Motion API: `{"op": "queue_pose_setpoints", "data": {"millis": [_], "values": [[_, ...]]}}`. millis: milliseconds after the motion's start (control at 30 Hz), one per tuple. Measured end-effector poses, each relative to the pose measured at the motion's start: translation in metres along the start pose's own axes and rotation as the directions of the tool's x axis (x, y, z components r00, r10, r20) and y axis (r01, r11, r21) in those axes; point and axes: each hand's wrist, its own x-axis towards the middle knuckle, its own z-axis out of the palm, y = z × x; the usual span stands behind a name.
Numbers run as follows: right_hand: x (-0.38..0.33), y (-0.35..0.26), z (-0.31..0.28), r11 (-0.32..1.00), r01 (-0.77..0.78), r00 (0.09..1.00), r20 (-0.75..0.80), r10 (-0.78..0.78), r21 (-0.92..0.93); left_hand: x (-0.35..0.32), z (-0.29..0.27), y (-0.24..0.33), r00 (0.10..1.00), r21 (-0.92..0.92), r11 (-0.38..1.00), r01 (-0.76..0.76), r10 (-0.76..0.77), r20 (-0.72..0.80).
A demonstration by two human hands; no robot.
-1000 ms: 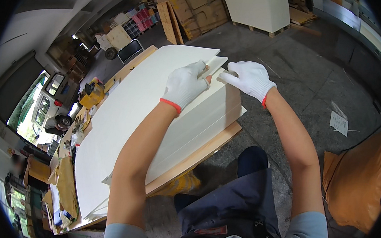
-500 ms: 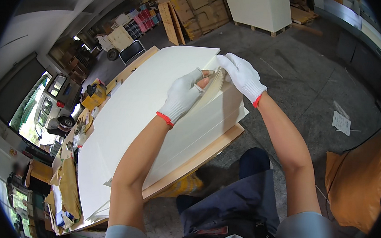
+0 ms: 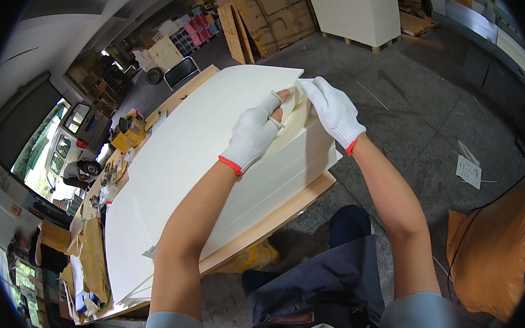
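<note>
A tall stack of large white sheets (image 3: 185, 133) lies in front of me. At its far right corner several sheets (image 3: 296, 122) are bent up, their edges showing as a curved, cream-coloured band. My left hand (image 3: 254, 129), in a white knitted glove with bare thumb and forefinger tips, is curled at the inner side of this bend and grips the sheets there. Opposite it, my gloved right hand (image 3: 333, 108) is closed around the corner of the bent sheets. Its fingertips are partly hidden behind the paper.
A wooden board (image 3: 270, 225) runs beneath the stack. Beyond its left side lie a yellow box (image 3: 130, 134) and brown wrapping paper (image 3: 92, 252). A chair (image 3: 182, 71), cardboard boxes (image 3: 265, 16) and a white palletised stack (image 3: 354, 14) stand further off. An orange-brown covered bundle (image 3: 490, 243) is at right.
My left hand has shifted slightly up and right, its thumb and forefinger changing position on the bent sheets. The bend has opened a little wider. My right hand stays at the corner.
</note>
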Motion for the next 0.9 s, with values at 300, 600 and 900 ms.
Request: {"op": "queue_pose_setpoints", "data": {"millis": [300,600,900], "values": [[0.001,0.007,0.000,1.000,0.017,1.000,0.003,-0.017,-0.024,0.000,-0.005,0.023,0.967,0.058,0.980,0.190,-0.197,0.159],[0.002,0.010,-0.001,1.000,0.002,1.000,0.008,-0.002,-0.023,0.002,-0.005,0.021,0.963,0.049,0.978,0.202,-0.207,0.173],[-0.001,0.003,-0.003,0.999,-0.036,0.998,0.050,0.035,0.000,0.001,-0.005,0.010,0.989,0.079,0.992,0.102,-0.110,0.098]]}}
